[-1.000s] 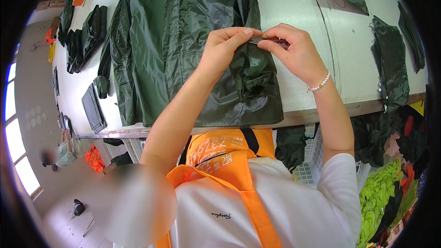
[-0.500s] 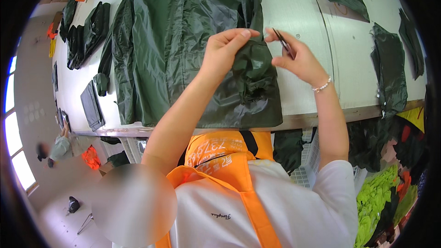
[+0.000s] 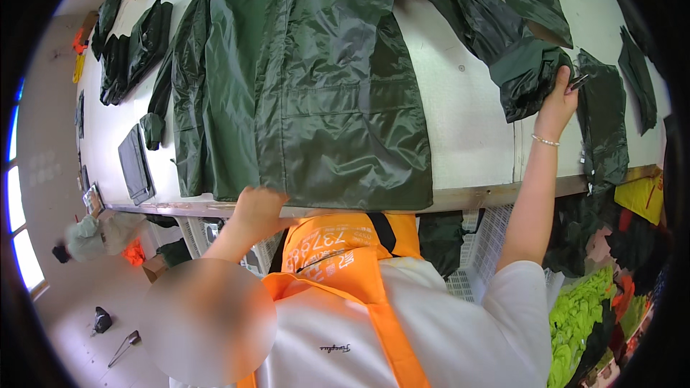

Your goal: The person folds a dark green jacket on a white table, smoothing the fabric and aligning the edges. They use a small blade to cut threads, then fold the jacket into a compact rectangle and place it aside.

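A dark green, shiny raincoat (image 3: 338,108) lies spread on the pale table, its front placket running lengthwise. My left hand (image 3: 253,214) is at the raincoat's lower hem by the table's near edge, its fingers curled over the fabric and partly hidden. Out to the right, my right hand (image 3: 562,100) pinches the end of the raincoat's sleeve (image 3: 528,72), which stretches sideways across the table. Small dark snips (image 3: 578,82) stick out of that same hand, blades pointing away to the right.
Folded dark green garments (image 3: 607,118) lie on the right, and others (image 3: 136,54) on the left. White plastic baskets (image 3: 467,259) stand under the wooden table edge (image 3: 474,195). Bright lime cloth (image 3: 582,316) is heaped at lower right. Another person (image 3: 97,233) is at the far left.
My right hand has moved right, drawing the sleeve out from on top of the raincoat. My left hand has come down from the sleeve area to the hem.
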`<action>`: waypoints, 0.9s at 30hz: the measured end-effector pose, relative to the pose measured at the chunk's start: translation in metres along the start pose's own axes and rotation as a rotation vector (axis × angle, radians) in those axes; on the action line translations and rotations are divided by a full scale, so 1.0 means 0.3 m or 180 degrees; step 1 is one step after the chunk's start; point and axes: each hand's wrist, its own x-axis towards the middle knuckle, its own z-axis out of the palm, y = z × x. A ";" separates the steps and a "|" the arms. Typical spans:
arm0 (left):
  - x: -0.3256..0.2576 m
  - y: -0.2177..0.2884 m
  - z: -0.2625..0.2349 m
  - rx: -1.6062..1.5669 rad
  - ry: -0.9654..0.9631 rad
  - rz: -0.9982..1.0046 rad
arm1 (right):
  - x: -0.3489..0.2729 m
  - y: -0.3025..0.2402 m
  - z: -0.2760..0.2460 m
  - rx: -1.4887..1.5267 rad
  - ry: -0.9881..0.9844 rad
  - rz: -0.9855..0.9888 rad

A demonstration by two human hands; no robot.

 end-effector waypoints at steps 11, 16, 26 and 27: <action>0.660 0.438 -0.373 -0.4728 0.0391 0.1962 | -0.231 -0.148 0.086 0.2236 -0.1262 0.1894; 0.559 0.475 -0.389 -0.3557 0.0859 0.2047 | -0.348 -0.248 0.107 0.1024 -0.1356 0.0793; 0.478 0.128 -0.268 -0.4565 0.3629 0.0125 | -0.646 -0.401 0.248 0.0954 -0.2971 -0.0352; 0.436 0.099 -0.241 -0.4494 0.3282 0.0388 | -0.614 -0.432 0.245 0.0972 -0.2790 -0.0292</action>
